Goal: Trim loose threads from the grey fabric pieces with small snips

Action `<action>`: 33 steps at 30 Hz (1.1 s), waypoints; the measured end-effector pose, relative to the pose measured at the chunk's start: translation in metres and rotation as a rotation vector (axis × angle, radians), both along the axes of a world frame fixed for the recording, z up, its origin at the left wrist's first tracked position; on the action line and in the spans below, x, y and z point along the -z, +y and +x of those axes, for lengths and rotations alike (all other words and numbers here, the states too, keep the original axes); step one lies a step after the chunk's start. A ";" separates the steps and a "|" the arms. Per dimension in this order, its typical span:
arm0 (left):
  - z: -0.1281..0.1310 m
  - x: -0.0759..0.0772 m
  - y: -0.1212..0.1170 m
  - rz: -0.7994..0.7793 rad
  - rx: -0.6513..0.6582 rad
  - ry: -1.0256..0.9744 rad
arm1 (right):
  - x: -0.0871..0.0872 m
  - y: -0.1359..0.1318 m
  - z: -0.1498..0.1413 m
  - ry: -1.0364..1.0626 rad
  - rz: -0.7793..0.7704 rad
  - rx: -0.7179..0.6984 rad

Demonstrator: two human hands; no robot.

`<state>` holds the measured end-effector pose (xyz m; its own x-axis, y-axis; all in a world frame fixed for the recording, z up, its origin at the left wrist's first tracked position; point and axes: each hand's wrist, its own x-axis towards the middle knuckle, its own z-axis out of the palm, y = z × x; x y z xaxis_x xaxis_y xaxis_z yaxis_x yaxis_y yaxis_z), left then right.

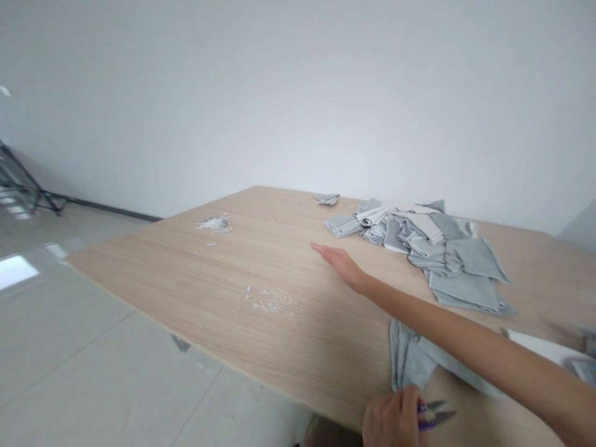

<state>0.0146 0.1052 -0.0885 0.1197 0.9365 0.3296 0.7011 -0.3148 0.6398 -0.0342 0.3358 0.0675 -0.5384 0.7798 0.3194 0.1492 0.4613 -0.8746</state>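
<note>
My right hand [342,266] reaches across the wooden table [288,366] from the right, its fingers stretched out straight and holding nothing. Left of it, small whitish scraps [272,303] lie scattered on the wood. At the near edge, my left hand [393,417] is closed around a pair of thread snips [435,415] with purple-blue handles, and the blades point right. Just beyond its knuckles lies a folded grey cloth [410,357], which the hand seems to touch. Part of that cloth is hidden under my right forearm.
A heap of folded grey and off-white cloths [428,242] lies on the right of the table. One small grey cloth piece [327,198] sits apart near the wall. A pile of pale lint [215,223] lies at the far left. A black stand [35,180] is on the floor.
</note>
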 end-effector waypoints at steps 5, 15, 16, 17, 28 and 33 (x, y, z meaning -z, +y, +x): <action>-0.017 -0.029 -0.003 -0.114 0.064 -0.001 | -0.025 -0.059 0.138 -0.197 0.262 0.260; -0.026 -0.035 0.011 -0.181 0.004 -0.252 | 0.037 -0.148 0.286 -0.542 0.226 0.387; -0.026 -0.035 0.013 -0.178 -0.009 -0.275 | 0.045 -0.151 0.288 -0.571 0.188 0.309; -0.026 -0.036 0.014 -0.172 -0.022 -0.295 | 0.052 -0.153 0.287 -0.584 0.146 0.251; -0.024 -0.054 0.027 -0.101 -0.110 -0.314 | 0.096 -0.151 0.231 -0.730 0.316 0.374; -0.036 -0.044 0.028 -0.135 -0.115 -0.262 | 0.087 -0.138 0.231 -0.807 0.396 0.355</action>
<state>-0.0210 0.1334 -0.0442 -0.0621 0.9764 0.2070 0.5325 -0.1430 0.8342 0.1966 0.1976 -0.0190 -0.4645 0.8548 0.2316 0.8246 0.5128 -0.2388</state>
